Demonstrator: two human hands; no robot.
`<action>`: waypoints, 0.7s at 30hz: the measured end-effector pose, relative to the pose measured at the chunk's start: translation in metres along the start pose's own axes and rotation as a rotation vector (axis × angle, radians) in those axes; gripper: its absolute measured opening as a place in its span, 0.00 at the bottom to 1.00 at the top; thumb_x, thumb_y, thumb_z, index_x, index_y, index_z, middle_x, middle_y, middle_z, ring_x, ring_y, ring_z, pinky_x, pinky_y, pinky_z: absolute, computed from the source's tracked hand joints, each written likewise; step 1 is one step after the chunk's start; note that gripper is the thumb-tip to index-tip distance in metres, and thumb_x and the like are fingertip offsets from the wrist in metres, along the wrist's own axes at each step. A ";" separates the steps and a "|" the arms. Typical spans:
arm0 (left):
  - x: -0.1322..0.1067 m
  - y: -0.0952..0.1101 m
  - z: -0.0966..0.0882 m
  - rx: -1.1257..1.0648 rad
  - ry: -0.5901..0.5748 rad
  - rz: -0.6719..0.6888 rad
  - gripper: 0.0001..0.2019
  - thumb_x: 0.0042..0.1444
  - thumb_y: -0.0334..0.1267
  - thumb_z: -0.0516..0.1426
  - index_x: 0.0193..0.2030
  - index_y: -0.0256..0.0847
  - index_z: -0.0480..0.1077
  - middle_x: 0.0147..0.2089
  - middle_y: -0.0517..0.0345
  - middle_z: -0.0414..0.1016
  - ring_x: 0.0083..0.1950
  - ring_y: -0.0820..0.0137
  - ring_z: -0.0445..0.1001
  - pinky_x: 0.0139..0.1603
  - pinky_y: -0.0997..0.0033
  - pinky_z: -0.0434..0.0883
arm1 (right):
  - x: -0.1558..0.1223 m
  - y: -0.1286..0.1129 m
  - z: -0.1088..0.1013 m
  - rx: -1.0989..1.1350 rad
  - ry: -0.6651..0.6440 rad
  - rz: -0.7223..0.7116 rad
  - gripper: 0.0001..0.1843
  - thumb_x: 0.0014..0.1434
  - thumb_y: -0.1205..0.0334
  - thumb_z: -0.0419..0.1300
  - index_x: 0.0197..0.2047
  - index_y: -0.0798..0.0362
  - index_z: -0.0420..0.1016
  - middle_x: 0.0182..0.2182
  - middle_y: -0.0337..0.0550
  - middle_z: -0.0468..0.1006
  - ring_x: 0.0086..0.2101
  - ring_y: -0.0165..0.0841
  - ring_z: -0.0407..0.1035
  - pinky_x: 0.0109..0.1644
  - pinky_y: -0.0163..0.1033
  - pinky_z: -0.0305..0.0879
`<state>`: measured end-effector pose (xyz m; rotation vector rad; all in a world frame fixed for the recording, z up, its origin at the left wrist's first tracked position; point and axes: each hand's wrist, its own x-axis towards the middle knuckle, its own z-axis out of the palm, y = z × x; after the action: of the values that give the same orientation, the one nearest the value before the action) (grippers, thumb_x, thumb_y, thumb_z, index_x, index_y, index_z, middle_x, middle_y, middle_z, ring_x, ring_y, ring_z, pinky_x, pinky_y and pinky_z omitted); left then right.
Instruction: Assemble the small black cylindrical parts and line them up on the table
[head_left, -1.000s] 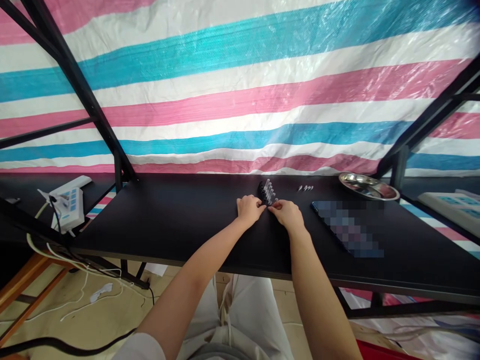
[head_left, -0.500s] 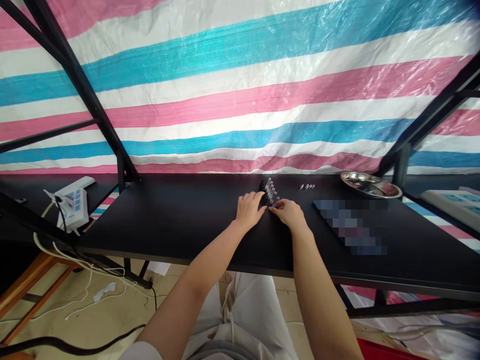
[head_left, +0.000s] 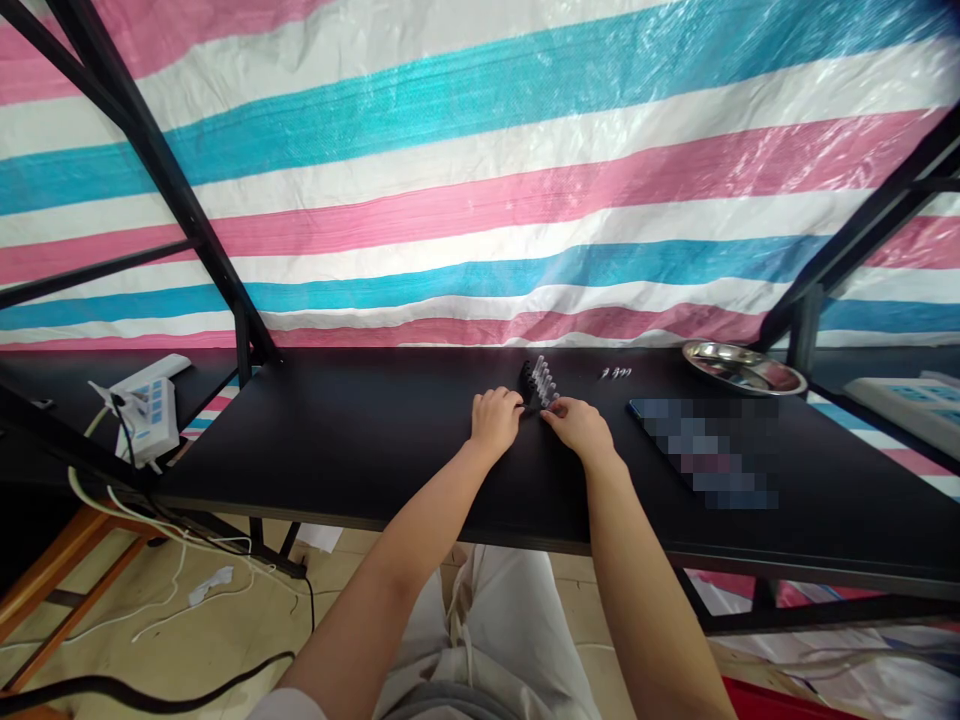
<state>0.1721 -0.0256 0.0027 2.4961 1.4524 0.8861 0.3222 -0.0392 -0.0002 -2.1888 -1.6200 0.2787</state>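
Observation:
A small black rack [head_left: 528,377] stands on the black table with a row of slim clear tubes [head_left: 544,376] along its right side. My left hand [head_left: 495,422] is closed at the rack's near left end, thumb and fingertips pinching its dark edge. From the right, my right hand [head_left: 581,428] pinches at the nearest clear tube, its thumb and forefinger low at the row's near end. The fingertips partly cover what they grip. Several small clear pieces [head_left: 616,373] lie apart, to the right of the rack.
A round metal plate [head_left: 750,384] sits at the back right. Nearer lies a blurred-out flat dark object [head_left: 697,455]. Black frame posts [head_left: 244,330] rise at both ends of the table [head_left: 360,430]. A white power strip [head_left: 148,415] with cables is at the left. A striped sheet [head_left: 480,220] hangs behind.
My left thumb and fingers have drawn closer together and slightly left, leaving more of the rack showing. My right hand stays at the row's near end with only a slight shift.

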 end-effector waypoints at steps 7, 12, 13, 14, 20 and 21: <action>0.006 -0.007 0.003 -0.215 0.058 -0.121 0.01 0.53 0.33 0.58 0.32 0.41 0.70 0.35 0.59 0.75 0.36 0.69 0.70 0.41 0.68 0.64 | -0.002 -0.002 0.003 0.005 -0.005 -0.097 0.08 0.54 0.57 0.56 0.31 0.51 0.72 0.29 0.44 0.76 0.31 0.36 0.69 0.29 0.35 0.55; 0.008 -0.015 -0.008 -0.385 0.270 -0.189 0.01 0.53 0.31 0.57 0.32 0.40 0.69 0.36 0.58 0.75 0.33 0.72 0.70 0.42 0.69 0.66 | -0.004 -0.010 0.009 0.094 -0.004 -0.296 0.08 0.57 0.59 0.51 0.30 0.51 0.68 0.24 0.42 0.73 0.26 0.32 0.67 0.31 0.34 0.56; 0.008 -0.015 -0.010 -0.408 0.299 -0.194 0.02 0.53 0.30 0.57 0.32 0.39 0.68 0.35 0.58 0.75 0.33 0.72 0.69 0.42 0.69 0.66 | -0.005 -0.012 0.010 0.134 -0.014 -0.332 0.07 0.57 0.60 0.50 0.31 0.50 0.67 0.24 0.41 0.73 0.26 0.32 0.66 0.31 0.34 0.57; 0.007 -0.016 -0.012 -0.430 0.319 -0.200 0.02 0.52 0.29 0.57 0.32 0.39 0.68 0.35 0.58 0.75 0.33 0.72 0.69 0.42 0.69 0.66 | -0.006 -0.014 0.010 0.171 -0.028 -0.362 0.07 0.57 0.60 0.50 0.31 0.50 0.66 0.24 0.41 0.73 0.25 0.32 0.66 0.32 0.34 0.57; 0.005 -0.014 -0.013 -0.491 0.353 -0.228 0.03 0.52 0.28 0.56 0.33 0.38 0.67 0.35 0.57 0.74 0.33 0.72 0.69 0.43 0.69 0.66 | -0.009 -0.024 0.007 0.270 -0.041 -0.387 0.07 0.58 0.59 0.46 0.32 0.49 0.62 0.23 0.41 0.71 0.25 0.33 0.66 0.34 0.36 0.60; 0.004 -0.014 -0.014 -0.491 0.356 -0.234 0.03 0.52 0.27 0.56 0.33 0.38 0.67 0.35 0.57 0.74 0.34 0.72 0.69 0.43 0.69 0.66 | -0.010 -0.024 0.006 0.275 -0.030 -0.378 0.07 0.58 0.59 0.45 0.32 0.49 0.62 0.23 0.41 0.71 0.25 0.33 0.67 0.35 0.36 0.60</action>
<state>0.1557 -0.0168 0.0104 1.8413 1.3634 1.4782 0.2955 -0.0413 0.0040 -1.6479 -1.8475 0.3958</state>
